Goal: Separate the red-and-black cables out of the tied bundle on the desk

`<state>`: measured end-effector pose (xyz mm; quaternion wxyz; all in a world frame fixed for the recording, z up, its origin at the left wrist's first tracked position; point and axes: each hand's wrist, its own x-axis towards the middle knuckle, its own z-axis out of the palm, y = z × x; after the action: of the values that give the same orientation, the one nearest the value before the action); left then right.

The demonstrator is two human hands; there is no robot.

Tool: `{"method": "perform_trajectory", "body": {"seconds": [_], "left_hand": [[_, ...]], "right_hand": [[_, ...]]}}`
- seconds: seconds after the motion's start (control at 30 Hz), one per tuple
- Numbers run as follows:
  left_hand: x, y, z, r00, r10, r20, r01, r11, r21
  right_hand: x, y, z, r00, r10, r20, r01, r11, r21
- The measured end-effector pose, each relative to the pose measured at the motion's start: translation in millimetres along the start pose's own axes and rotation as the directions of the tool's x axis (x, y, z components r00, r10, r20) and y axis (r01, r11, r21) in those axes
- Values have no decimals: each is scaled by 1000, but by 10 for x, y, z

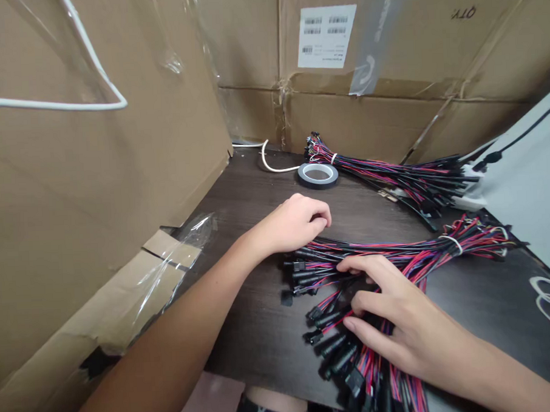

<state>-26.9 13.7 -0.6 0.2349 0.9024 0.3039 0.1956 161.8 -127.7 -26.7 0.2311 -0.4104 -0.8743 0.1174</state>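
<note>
Bare left forearm (pixel 184 322) nearest, left hand (pixel 300 222) loosely curled, grip unclear; right hand (pixel 393 313) half open, seemingly holding nothing, touches red-and-black connector-tipped wires (pixel 421 263) on the dark wooden table (pixel 267 346). Separating them, apparently; a pinch seems called for.

Beyond the left hand (pixel 298 222) there is one tape roll (pixel 318 184), and two tied bundles (pixel 383 172) (pixel 423 253) lie, one beyond and one under the right hand (pixel 400 313).

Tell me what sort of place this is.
Probably a small workbench for electrical wiring: a dark tabletop bears tied bundles of cables with connector ends and a roll of tape, and labelled cardboard stands behind it.
</note>
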Motion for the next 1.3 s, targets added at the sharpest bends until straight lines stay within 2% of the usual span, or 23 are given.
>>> {"method": "perform_trajectory", "body": {"seconds": [0.2,0.33,0.43,0.6,0.8,0.97,1.03,1.2,1.3], "left_hand": [[1,-22,14,1000,-12,12,12,1000,19],[6,-37,27,1000,-3,31,2,999,42],[5,-44,37,999,7,40,-9,999,47],[-2,-46,43,998,18,63,-22,997,75],[-5,-5,42,994,14,112,-24,996,86],[-19,62,55,995,56,83,-65,992,110],[-22,77,58,995,63,80,-72,990,118],[-14,81,75,992,37,120,-55,987,150],[-10,82,94,989,44,139,-68,983,171]], "right_hand": [[-21,9,34,999,11,41,-11,1000,-16],[-28,2,54,1000,18,13,-17,997,-72],[-9,2,32,1000,-12,-8,11,999,-38],[9,12,5,996,32,-78,-36,998,-51],[15,60,0,996,-15,-91,15,1000,-6],[52,118,-70,959,-47,-280,37,998,-43],[54,147,-80,951,-43,-308,23,997,-69],[28,211,-19,990,-56,-130,42,993,-108],[11,237,17,997,-27,-74,19,994,-108]]}}
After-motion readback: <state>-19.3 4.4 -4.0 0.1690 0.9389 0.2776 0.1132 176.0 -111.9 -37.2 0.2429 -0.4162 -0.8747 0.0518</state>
